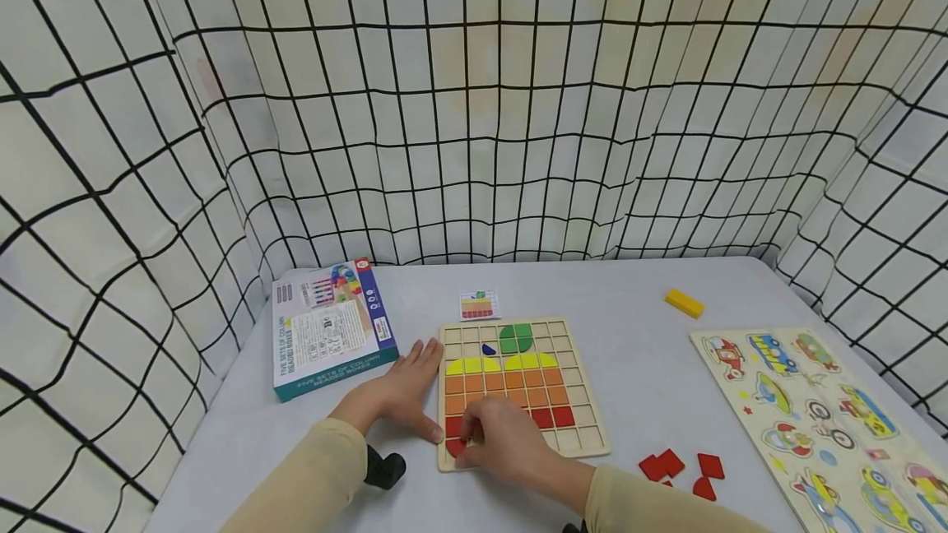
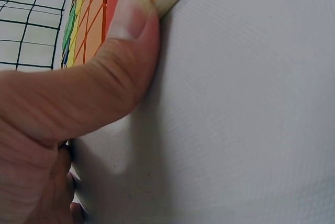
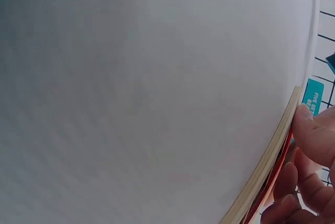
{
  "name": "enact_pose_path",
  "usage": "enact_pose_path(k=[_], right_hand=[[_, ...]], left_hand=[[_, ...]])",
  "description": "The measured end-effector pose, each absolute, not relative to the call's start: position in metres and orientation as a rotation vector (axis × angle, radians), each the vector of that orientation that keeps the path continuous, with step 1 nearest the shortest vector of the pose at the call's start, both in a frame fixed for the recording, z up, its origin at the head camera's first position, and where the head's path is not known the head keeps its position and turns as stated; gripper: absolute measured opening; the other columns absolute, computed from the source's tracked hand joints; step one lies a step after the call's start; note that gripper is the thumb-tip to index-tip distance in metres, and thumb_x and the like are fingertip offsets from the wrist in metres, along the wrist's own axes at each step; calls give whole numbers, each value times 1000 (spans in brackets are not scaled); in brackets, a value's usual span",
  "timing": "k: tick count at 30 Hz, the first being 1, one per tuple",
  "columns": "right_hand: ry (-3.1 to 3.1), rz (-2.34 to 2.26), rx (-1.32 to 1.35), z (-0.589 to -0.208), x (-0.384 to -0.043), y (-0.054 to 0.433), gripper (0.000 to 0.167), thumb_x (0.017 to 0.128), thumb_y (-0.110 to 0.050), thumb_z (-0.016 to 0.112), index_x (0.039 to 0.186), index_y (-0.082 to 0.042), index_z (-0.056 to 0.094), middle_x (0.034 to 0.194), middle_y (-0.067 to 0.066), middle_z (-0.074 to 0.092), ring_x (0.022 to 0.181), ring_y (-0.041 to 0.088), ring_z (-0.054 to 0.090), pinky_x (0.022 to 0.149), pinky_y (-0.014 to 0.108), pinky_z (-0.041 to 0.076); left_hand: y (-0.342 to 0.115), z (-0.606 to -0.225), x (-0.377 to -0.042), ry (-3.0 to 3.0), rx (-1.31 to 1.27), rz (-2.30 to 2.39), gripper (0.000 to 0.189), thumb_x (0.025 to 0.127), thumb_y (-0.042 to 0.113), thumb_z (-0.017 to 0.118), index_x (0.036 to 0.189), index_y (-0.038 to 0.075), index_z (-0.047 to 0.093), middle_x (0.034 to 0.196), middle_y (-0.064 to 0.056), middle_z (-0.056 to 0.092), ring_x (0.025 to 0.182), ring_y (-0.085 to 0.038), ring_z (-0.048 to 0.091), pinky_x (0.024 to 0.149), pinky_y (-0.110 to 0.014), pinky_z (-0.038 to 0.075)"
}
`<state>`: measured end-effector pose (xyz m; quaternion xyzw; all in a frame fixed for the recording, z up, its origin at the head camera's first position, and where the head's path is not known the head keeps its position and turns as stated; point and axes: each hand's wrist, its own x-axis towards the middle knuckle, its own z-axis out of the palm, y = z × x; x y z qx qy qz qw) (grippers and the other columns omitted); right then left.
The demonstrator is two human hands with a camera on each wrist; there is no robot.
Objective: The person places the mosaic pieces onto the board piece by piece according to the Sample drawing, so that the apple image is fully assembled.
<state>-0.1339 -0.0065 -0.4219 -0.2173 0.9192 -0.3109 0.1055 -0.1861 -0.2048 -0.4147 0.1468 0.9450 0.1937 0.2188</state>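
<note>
A wooden grid board (image 1: 587, 393) lies flat, with flat coloured tiles in its cells. Green tiles (image 1: 516, 339) and a small blue tile (image 1: 488, 349) sit above a yellow row (image 1: 530, 362), orange rows (image 1: 514, 382) and a red row (image 1: 563, 416). My left hand (image 1: 406, 389) spreads along the board's left side, its thumb (image 2: 131, 17) touching the wooden edge. At the near left corner, my right hand (image 1: 504, 438) has bent fingers and pinches a red rounded tile (image 1: 454, 448) between thumb and forefinger. That hand covers part of the lower rows.
Several loose red tiles (image 1: 672, 461) lie right of the board. A picture card (image 1: 480, 305) is behind it, a bead-set box (image 1: 333, 327) at left. A yellow block (image 1: 685, 303) and a picture puzzle board (image 1: 807, 410) are on the right. Black netting (image 1: 499, 118) surrounds the table.
</note>
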Motion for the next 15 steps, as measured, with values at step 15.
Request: enact_pose_path(k=[15], right_hand=[[2467,-1144,-715,-407,-150,70,18,86,-15,83,98,-11,70,88,-6,66,80,9,58,69,17,50]], left_hand=[[-205,-413,-186,2604,417,543,127,71,40,92,162,-1,15,173,-19,7,160,-42,0,129,-60,8]])
